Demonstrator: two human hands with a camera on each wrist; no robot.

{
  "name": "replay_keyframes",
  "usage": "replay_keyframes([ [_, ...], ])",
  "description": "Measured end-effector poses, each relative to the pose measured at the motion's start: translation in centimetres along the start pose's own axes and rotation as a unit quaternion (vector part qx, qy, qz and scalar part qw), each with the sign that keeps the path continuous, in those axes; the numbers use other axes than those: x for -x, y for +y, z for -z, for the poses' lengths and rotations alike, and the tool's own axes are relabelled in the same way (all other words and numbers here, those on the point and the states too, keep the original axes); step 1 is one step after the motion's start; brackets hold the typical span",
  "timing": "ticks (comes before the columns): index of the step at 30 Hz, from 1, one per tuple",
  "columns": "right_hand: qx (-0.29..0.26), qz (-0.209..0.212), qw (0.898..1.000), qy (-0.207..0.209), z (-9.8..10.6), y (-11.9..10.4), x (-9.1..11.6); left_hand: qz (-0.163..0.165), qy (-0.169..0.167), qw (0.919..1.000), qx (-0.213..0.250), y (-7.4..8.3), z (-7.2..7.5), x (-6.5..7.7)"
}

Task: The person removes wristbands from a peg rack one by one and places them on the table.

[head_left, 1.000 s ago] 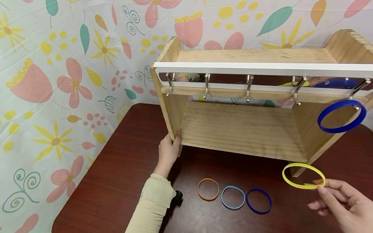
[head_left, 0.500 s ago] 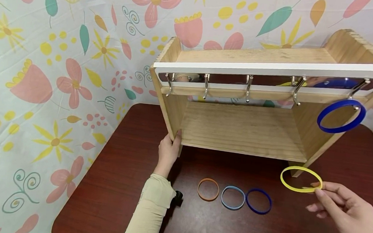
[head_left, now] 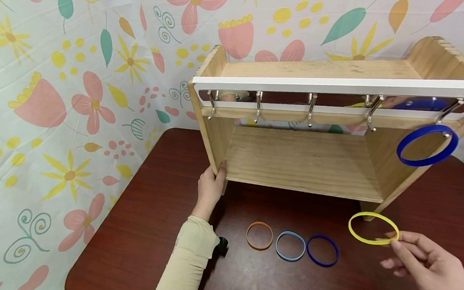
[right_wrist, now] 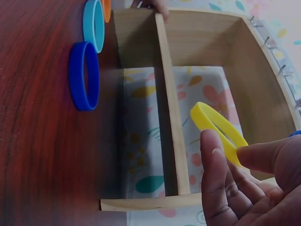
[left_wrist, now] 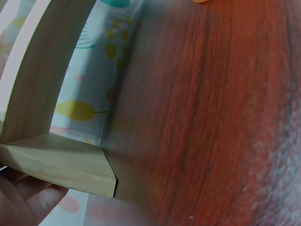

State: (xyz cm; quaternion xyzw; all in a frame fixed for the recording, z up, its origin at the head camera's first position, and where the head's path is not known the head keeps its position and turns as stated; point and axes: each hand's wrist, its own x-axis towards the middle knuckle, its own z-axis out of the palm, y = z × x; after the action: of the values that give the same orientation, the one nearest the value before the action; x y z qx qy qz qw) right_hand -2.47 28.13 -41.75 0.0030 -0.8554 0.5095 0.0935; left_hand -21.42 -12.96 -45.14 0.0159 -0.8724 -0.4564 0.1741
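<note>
Between thumb and fingers, my right hand (head_left: 429,266) pinches a yellow silicone wristband (head_left: 370,241) in the air, in front of the shelf's right leg. My left hand (head_left: 209,188) grips the lower left side of a wooden shelf (head_left: 303,163), thumb at the front edge. In the left wrist view, fingers (left_wrist: 44,200) of that hand show against the wood. From the rightmost hook of the metal hook rail (head_left: 283,98) hangs a dark blue wristband (head_left: 407,153). On the table lie an orange wristband (head_left: 259,248), a light blue wristband (head_left: 290,259) and another dark blue wristband (head_left: 321,264).
The shelf stands on a dark red-brown table (head_left: 129,227), its hooks facing me. Behind it hangs a flower-patterned cloth (head_left: 101,55). A small black object (head_left: 221,246) sits at my left sleeve cuff.
My right hand has come down slightly and a little to the left, lowering the yellow wristband. The left hand keeps its hold on the shelf, and the other wristbands have stayed put.
</note>
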Motion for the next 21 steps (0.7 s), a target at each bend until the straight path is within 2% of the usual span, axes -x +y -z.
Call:
replay_keyframes([
  [9, 0.007, -0.014, 1.000, -0.007, -0.2, 0.8, 0.2, 0.004, 0.000, 1.0000, -0.003, 0.0, 0.0, 0.0],
  [16, 0.059, -0.051, 0.997, -0.022, -0.3, 1.2, 0.2, 0.007, -0.003, 1.0000, -0.002, 0.0, -0.1, 0.0],
  [21, 0.059, -0.054, 0.996, -0.032, -0.2, 1.7, 0.3, 0.008, -0.002, 1.0000, 0.001, -0.1, -0.1, 0.0],
])
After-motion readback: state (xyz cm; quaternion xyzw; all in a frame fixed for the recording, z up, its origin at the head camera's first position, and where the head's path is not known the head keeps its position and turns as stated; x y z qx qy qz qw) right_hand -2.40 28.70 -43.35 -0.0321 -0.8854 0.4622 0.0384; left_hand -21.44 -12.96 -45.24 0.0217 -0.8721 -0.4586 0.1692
